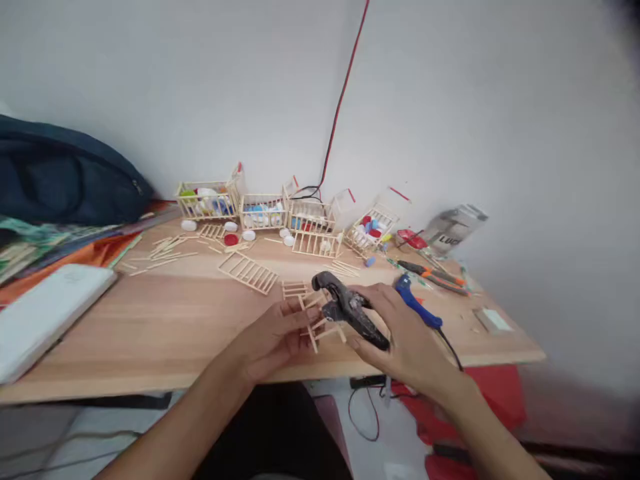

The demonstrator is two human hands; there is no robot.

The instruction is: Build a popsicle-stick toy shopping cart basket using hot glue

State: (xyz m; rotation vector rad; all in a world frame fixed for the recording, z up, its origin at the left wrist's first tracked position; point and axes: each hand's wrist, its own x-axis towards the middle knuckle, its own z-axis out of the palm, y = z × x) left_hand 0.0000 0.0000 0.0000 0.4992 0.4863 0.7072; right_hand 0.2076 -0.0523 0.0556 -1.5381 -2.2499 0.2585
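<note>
My left hand (280, 337) pinches a small frame of thin wooden sticks (315, 327) just above the front of the table. In my right hand (395, 327) is a black clamp-like tool (350, 310) with pale smears on it. Its jaws point left and lie over the stick frame; whether they touch it I cannot tell. Behind my left fingers lies a small stick panel (294, 289). A longer ladder-like stick panel (249, 272) rests farther left. To the right of my right hand lies a blue glue gun (417, 303) with a black cord.
Along the wall stand several stick carts (263, 212) filled with coloured bottle caps. Loose sticks (165, 250) lie at left, near a white box-like object (50, 313) and a dark blue bag (70, 173). Orange-black pliers (435, 277) and a clear packet (457, 229) are at right.
</note>
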